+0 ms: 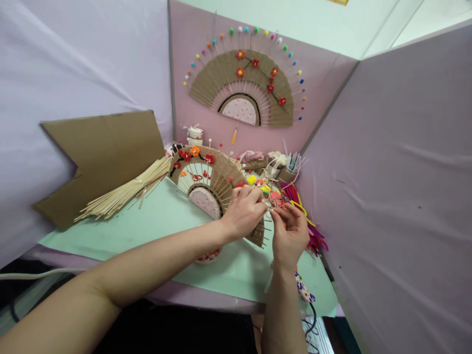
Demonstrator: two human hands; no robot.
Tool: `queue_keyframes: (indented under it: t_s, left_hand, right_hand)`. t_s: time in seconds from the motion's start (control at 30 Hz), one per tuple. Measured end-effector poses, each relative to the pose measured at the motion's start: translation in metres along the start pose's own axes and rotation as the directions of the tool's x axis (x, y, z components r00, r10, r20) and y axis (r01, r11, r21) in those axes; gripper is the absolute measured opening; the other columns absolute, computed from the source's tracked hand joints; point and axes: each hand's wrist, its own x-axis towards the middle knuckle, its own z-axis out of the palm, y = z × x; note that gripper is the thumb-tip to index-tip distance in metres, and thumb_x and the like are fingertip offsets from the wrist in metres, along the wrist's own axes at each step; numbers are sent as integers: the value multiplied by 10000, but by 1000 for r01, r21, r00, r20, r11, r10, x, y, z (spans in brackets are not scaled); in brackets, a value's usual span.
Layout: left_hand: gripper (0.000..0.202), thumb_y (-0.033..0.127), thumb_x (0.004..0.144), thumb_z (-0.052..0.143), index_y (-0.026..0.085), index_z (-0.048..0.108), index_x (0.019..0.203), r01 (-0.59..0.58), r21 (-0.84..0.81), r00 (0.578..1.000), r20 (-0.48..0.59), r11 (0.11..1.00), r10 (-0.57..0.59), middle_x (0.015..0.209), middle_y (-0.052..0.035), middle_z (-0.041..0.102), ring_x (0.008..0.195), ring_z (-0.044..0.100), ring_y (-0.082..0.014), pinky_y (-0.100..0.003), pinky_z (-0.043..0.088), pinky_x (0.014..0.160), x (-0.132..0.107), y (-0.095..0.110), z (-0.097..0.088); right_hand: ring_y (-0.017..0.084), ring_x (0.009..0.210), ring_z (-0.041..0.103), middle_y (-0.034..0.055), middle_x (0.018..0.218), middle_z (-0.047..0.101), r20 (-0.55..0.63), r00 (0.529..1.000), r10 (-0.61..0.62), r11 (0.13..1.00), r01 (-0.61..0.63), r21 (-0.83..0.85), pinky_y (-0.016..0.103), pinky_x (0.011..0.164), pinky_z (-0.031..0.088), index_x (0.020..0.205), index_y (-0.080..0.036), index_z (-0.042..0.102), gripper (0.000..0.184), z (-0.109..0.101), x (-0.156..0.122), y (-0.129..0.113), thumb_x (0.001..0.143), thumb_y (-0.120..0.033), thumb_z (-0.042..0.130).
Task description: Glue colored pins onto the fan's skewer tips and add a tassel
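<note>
A half-round craft fan [206, 177] of brown cardboard and thin sticks, with red and orange flowers on it, lies on the pale green table top [147, 221]. My left hand [244, 212] is closed on the fan's right edge. Close beside it, my right hand [289, 231] pinches something small at the stick ends; I cannot make out what it is. The two hands almost touch. The fan's right end is hidden under my left hand.
A finished fan [245, 86] with coloured beads hangs on the pink back wall. A bundle of thin sticks [125, 191] and a cardboard sheet [99, 157] lie at the left. Coloured pipe cleaners [306, 216] and small craft bits [273, 164] crowd the right corner. Lilac partitions enclose both sides.
</note>
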Motion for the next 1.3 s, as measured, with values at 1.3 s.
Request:
queue_keyframes:
  t_s: [1.3]
  left_hand:
    - [260,323,925,501,195,685,793,-40,-11,997,-68,999,39,904,-64,574,944,412,-222,-394,271,811,0,1,-1]
  right_hand:
    - [114,779,614,-20,815,661,93,975,202,910,-222,350,301,815,495,1058,-203,543,443,-1,4,11,683,-243,775]
